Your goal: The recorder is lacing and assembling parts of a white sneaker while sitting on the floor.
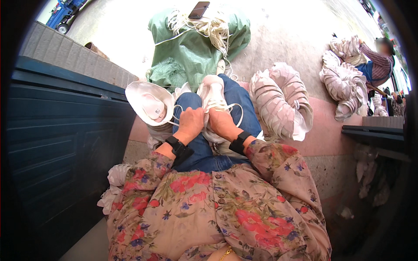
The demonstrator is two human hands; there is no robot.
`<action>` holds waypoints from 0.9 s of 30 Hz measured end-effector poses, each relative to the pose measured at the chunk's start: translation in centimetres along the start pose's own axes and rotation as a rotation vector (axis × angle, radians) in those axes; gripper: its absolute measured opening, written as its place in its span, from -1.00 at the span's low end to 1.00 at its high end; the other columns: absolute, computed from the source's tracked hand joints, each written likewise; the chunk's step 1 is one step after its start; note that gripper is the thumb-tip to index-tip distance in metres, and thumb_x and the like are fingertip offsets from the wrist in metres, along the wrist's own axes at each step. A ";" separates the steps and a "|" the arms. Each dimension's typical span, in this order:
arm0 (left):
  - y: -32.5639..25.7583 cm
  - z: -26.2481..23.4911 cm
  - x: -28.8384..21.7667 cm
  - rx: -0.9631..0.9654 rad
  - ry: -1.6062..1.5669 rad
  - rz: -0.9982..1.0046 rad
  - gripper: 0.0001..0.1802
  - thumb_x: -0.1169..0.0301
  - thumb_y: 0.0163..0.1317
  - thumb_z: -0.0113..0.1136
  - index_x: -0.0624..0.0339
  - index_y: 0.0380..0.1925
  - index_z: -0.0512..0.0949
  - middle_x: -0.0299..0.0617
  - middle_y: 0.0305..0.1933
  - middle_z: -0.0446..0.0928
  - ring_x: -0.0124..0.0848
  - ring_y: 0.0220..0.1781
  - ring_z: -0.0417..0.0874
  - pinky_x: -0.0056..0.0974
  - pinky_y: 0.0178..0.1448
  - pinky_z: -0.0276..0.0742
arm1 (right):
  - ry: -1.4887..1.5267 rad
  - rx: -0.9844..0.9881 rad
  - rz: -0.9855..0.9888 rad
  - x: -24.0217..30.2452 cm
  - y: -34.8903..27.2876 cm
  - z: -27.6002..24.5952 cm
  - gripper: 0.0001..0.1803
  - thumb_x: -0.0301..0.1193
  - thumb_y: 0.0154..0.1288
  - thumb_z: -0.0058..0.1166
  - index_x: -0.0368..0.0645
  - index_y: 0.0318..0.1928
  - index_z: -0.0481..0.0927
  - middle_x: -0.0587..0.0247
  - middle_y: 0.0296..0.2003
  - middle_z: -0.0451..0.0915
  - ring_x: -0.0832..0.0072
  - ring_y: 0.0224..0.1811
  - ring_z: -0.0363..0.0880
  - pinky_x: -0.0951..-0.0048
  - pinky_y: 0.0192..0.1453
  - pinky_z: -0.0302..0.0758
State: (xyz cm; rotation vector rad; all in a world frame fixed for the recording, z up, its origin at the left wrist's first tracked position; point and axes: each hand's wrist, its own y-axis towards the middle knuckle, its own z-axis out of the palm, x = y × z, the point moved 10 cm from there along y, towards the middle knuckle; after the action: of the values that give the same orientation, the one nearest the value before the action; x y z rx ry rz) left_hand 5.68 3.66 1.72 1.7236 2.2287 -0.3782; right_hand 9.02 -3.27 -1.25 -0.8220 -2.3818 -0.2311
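Resting on the lap, by its far edge between the knees, a pale pinkish-white shoe [213,89] points its round toe away from the person. It looks long and soft, with a smooth toe and rows of white lace [241,114] across its top. One thin loop of lace sticks out to each side. The left hand [190,122] curls in at the left side of the lace rows, and the right hand [222,123] bends in on the right side, touching the shoe. The fingertips are hidden, so I cannot tell what either hand pinches. Left of the lap is a white, bowl-shaped thing [136,96], pinkish inside. Right of it sits a curved stack of pale things [278,104]. Past the knees, a green sack [196,54] has loose white strings [216,32] and a dark phone [199,9] at its far edge.
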 end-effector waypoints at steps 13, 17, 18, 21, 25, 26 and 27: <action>0.3 -2.4 0.1 -0.093 -0.199 -0.011 -0.86 0.50 0.00 0.00 0.27 -0.41 0.48 0.09 -0.50 0.46 -0.03 -0.37 0.45 -0.06 -0.26 0.38 | 1.710 0.079 0.256 4.2 -6.0 -21.5 -0.94 -0.41 0.31 -0.20 -0.09 -0.27 0.34 0.55 -0.75 0.19 0.81 -0.84 0.01 0.76 -0.81 -0.03; 1.7 -1.4 0.5 0.036 -0.318 0.002 -0.83 0.43 0.03 0.04 0.30 -0.40 0.51 0.07 -0.46 0.51 -0.08 -0.37 0.51 -0.15 -0.25 0.41 | 1.699 -0.091 -0.066 4.8 -6.9 -26.9 -0.90 -0.44 0.34 -0.28 -0.17 -0.20 0.28 0.49 -0.76 0.17 0.77 -0.85 0.01 0.72 -0.81 -0.02; 2.2 -1.6 0.8 0.035 -0.367 -0.029 -0.80 0.41 0.04 0.06 0.30 -0.38 0.52 0.05 -0.46 0.52 -0.11 -0.37 0.54 -0.19 -0.25 0.42 | 1.676 -0.070 -0.242 5.8 -7.0 -28.2 -0.89 -0.46 0.34 -0.30 -0.22 -0.18 0.24 0.47 -0.77 0.16 0.77 -0.84 0.03 0.72 -0.81 0.00; 3.3 -2.5 -0.4 0.114 -0.456 -0.027 -0.77 0.38 0.07 0.06 0.29 -0.31 0.52 0.07 -0.44 0.52 -0.15 -0.37 0.56 -0.25 -0.24 0.44 | 1.792 -0.095 -0.260 5.6 -6.3 -27.4 -0.85 -0.45 0.34 -0.30 -0.27 -0.16 0.20 0.46 -0.77 0.15 0.75 -0.84 0.03 0.70 -0.79 0.00; 4.6 0.2 -4.9 0.494 -0.758 0.020 -0.76 0.32 0.05 0.13 0.17 -0.29 0.58 -0.13 -0.38 0.57 -0.33 -0.33 0.56 -0.31 -0.25 0.43 | 1.695 -0.137 -0.232 5.9 -4.4 -27.2 -0.87 -0.42 0.34 -0.28 -0.20 -0.19 0.31 0.43 -0.75 0.20 0.72 -0.82 0.03 0.66 -0.75 0.01; 4.9 0.0 -5.8 0.496 -0.757 0.023 -0.76 0.32 0.05 0.13 0.17 -0.29 0.58 -0.13 -0.38 0.57 -0.33 -0.33 0.56 -0.31 -0.25 0.43 | 1.628 -0.106 -0.217 6.1 -4.0 -26.9 -0.87 -0.41 0.33 -0.24 -0.20 -0.20 0.32 0.42 -0.72 0.24 0.69 -0.76 0.10 0.63 -0.68 0.09; 4.9 -0.4 -8.0 0.532 -0.810 0.152 -0.74 0.30 0.06 0.15 0.19 -0.28 0.57 -0.18 -0.38 0.57 -0.42 -0.33 0.53 -0.36 -0.22 0.41 | 1.627 -0.111 -0.217 6.1 -3.4 -26.7 -0.87 -0.41 0.33 -0.24 -0.20 -0.20 0.32 0.42 -0.72 0.24 0.69 -0.76 0.10 0.63 -0.68 0.09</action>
State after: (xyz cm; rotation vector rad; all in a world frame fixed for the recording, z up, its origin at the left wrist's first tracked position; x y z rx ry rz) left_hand 12.34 -2.08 5.05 1.5277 1.4637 -1.4313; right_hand 16.10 -12.09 23.89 -0.1605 -0.8872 -0.7575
